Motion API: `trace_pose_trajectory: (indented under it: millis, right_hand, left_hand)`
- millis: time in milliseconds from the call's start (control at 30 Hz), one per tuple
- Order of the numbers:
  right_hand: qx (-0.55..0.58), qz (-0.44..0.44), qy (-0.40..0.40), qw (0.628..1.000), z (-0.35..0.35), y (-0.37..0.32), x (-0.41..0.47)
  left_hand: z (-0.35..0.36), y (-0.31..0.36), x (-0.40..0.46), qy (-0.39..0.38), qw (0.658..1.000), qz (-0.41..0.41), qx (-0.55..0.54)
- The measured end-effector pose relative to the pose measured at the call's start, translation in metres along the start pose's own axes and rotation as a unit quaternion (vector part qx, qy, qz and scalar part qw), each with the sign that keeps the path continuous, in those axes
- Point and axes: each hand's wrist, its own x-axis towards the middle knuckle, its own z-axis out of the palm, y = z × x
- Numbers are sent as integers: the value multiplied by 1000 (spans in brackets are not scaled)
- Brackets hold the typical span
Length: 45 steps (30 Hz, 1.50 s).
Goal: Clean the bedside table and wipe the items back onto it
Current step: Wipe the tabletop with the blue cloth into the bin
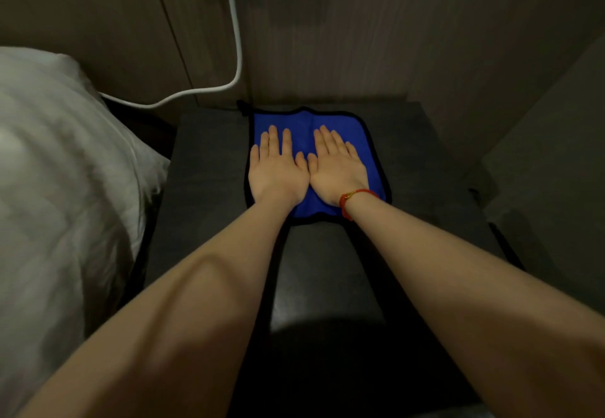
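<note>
A blue cloth [371, 155] with a black hem lies spread flat on the far half of the dark bedside table [209, 162]. My left hand [276, 168] presses on its left part, palm down with straight fingers. My right hand [337, 167], with a red cord on the wrist, lies flat on the right part. The two thumbs nearly touch in the middle of the cloth. No other items show on the table top.
A bed with white bedding [62, 188] runs along the left of the table. A white cable [235, 44] hangs from a wall socket and loops toward the bed. Wood wall panels stand behind, and a pale wall [556, 162] closes the right side.
</note>
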Motion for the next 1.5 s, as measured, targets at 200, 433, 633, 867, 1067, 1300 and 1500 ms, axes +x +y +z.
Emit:
trace_pose_trajectory:
  millis: [200,433,633,867,1067,1300,1500]
  right_hand:
    - [0,2,3,1000,6,-3,-78]
    - [7,10,-10,1000,12,-6,-178]
    - [6,13,-14,1000,12,-6,-204]
    - [1,22,-10,1000,9,2,-159]
    - [-2,33,-1,999,1,19,-75]
    - [-4,31,4,1000,-10,42,18]
    - [-9,29,10,999,-13,49,42]
  left_hand:
    - [4,1,-80,0,1000,2,-15]
    - [10,5,-175,-3,1000,7,-27]
    - [12,6,-202,-6,1000,4,-18]
    - [10,12,-158,-9,1000,0,-25]
    - [8,24,-73,-8,1000,6,-15]
    - [10,41,22,1,1000,12,-2]
    - [9,47,46,1,1000,13,5]
